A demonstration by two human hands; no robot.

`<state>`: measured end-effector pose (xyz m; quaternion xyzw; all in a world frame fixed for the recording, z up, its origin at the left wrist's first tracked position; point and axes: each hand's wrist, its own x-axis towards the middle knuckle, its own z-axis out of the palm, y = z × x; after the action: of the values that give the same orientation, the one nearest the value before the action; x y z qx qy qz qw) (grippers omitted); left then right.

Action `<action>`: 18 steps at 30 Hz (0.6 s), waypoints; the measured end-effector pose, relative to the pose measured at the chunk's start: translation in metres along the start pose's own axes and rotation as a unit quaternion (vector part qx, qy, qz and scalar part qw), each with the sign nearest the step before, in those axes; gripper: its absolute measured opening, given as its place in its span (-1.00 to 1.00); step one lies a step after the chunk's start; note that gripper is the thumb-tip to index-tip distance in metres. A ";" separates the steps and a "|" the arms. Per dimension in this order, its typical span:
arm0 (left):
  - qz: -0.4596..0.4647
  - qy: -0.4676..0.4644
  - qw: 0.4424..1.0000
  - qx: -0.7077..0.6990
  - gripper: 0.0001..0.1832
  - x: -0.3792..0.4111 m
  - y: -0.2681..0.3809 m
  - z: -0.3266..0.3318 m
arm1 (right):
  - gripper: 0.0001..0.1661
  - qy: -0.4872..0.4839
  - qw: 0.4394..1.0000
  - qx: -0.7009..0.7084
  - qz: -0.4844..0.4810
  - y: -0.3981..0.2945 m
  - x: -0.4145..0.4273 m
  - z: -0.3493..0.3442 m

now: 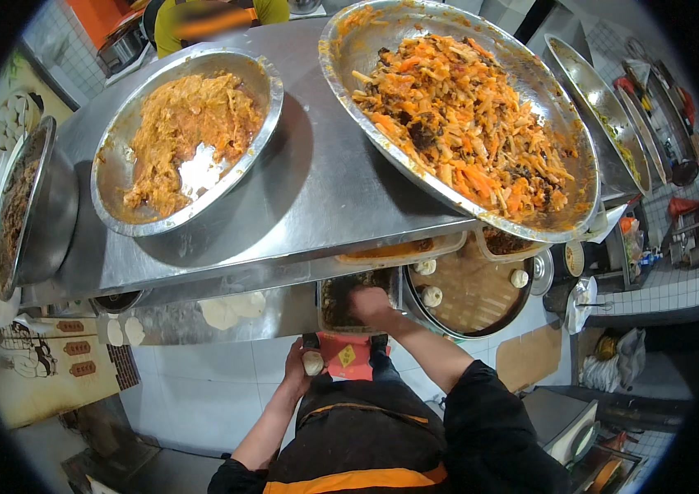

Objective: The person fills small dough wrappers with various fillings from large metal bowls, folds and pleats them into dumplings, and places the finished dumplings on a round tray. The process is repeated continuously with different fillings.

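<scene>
My left hand holds a pale, pleated dough bun low in front of my apron. My right hand reaches over a rectangular container of dark filling below the shelf's front edge; motion blurs it, and its fingers cannot be made out. Several pleated buns, one of them near the front left, sit on the lined base of a round steamer tray to the right of that container. Flattened dough wrappers lie on the lower metal counter to the left.
On the raised steel shelf stand a bowl of orange-brown minced filling, a large bowl of shredded vegetables and a deep bowl of brown filling. A co-worker is beyond it. Below its edge is a plastic container.
</scene>
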<state>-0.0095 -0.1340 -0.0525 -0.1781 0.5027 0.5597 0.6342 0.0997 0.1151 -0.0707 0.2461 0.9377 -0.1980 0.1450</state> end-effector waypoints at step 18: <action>-0.015 0.047 0.994 -0.093 -0.28 -0.019 -0.004 -0.023 | -0.49 0.173 0.980 0.071 0.066 0.020 0.067 0.028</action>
<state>-0.0132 -0.1634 -0.0483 -0.2699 0.4754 0.5853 0.5987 0.0589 0.1458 -0.1261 0.3473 0.9139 -0.2086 -0.0250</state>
